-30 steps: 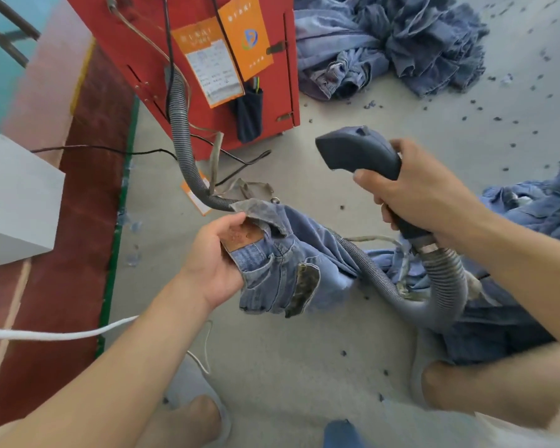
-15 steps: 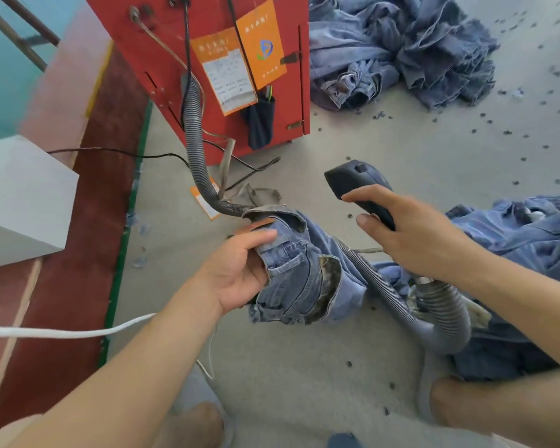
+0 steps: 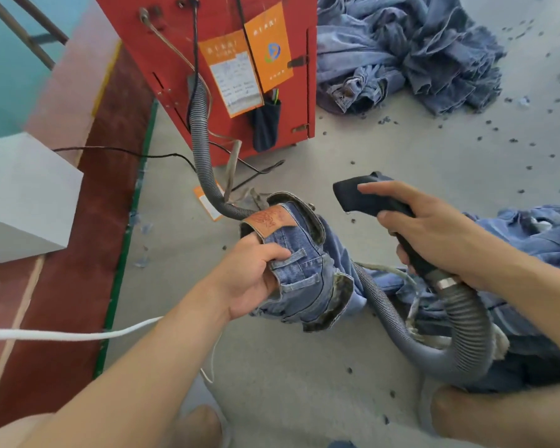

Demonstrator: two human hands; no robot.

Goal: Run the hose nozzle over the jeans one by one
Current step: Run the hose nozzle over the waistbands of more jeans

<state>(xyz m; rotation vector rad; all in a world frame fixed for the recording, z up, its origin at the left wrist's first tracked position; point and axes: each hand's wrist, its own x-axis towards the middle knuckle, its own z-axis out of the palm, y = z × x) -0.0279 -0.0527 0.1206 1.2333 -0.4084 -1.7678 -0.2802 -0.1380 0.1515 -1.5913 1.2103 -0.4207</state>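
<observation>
My left hand grips a pair of blue jeans at the waistband, just below its brown leather patch, lifting that end above the floor. My right hand holds the black hose nozzle by its handle, index finger stretched along the top. The nozzle mouth points left, a short gap to the right of the waistband and not touching it. A grey ribbed hose loops down from the handle, passes under the jeans and runs up to the red machine.
A heap of jeans lies on the floor at the back right, and another pile sits under my right arm. A white rope crosses at the left. A grey block stands on the red floor strip. My knees and feet are below.
My left hand has shifted its grip so the leather patch now faces up. The nozzle dropped from its raised position and sits level with the waistband.
</observation>
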